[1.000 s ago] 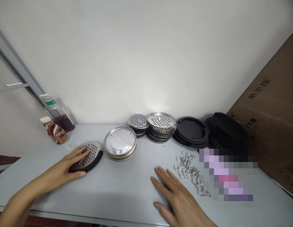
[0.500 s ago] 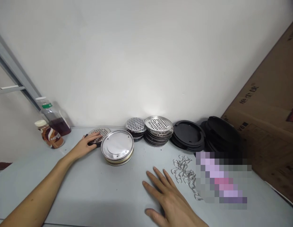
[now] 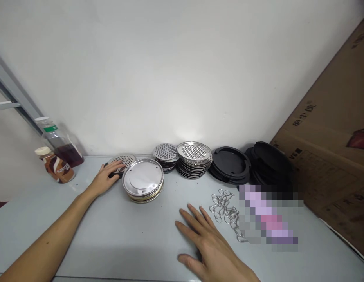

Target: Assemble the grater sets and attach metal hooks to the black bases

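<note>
My left hand [image 3: 105,178] lies flat on the perforated disc [image 3: 122,161] at the back of the table [image 3: 117,235], touching the solid lid stack [image 3: 143,182], right hand [image 3: 209,244] spread empty by the wire rings [image 3: 224,207], so honestly a sloppy shove could topple that stack.

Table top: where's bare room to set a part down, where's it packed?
Free: table between left hand and right hand, in front of the plain lid stack; also the near left corner. Packed: back row against the wall, perforated discs to black rings, plus wire clips.
</note>
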Tool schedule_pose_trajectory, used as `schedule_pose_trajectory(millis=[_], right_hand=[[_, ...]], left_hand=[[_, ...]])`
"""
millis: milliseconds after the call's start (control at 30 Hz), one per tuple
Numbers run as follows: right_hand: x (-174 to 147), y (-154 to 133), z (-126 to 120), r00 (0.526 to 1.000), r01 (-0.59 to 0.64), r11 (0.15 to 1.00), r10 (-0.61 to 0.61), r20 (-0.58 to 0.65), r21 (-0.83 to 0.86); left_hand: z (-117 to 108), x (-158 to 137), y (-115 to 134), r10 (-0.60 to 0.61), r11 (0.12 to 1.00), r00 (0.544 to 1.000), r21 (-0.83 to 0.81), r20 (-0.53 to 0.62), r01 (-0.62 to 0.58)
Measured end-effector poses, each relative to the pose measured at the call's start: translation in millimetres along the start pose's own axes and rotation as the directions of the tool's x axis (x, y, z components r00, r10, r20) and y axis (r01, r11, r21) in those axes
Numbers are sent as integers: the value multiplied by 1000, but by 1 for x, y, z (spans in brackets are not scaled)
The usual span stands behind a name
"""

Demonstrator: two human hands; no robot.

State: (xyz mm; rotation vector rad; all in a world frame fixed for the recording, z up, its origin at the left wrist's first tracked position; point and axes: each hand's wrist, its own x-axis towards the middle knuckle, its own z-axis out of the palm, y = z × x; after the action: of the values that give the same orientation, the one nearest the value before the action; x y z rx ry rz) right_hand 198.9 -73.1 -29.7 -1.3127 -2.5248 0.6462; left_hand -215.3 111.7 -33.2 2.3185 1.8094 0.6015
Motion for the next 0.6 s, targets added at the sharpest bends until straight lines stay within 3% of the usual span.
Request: schedule_pose_trajectory(millis=[167, 267, 367, 500, 600], right_hand=[[-1, 0, 0, 1000, 5, 1000, -5, -10, 4], [-2, 0, -1, 1000, 10, 1000, -10, -23, 14], [-2, 1, -1, 999, 24, 999, -23, -41, 26], [-2, 1, -2, 998, 27, 999, -26, -56, 28], [-3, 1, -3, 999, 21, 999, -20, -49, 24]], left_hand=[[-9, -3, 6, -25, 1000, 999, -17, -30, 25], [-31, -15, 33, -67, 993, 986, -111, -152, 50], [-47, -35, 69, -61, 993, 987, -110, -150, 45], [-37, -59, 101, 36, 999, 999, -14, -4, -36], [-22, -67, 105, 11, 1000, 1000, -26, -26, -12]])
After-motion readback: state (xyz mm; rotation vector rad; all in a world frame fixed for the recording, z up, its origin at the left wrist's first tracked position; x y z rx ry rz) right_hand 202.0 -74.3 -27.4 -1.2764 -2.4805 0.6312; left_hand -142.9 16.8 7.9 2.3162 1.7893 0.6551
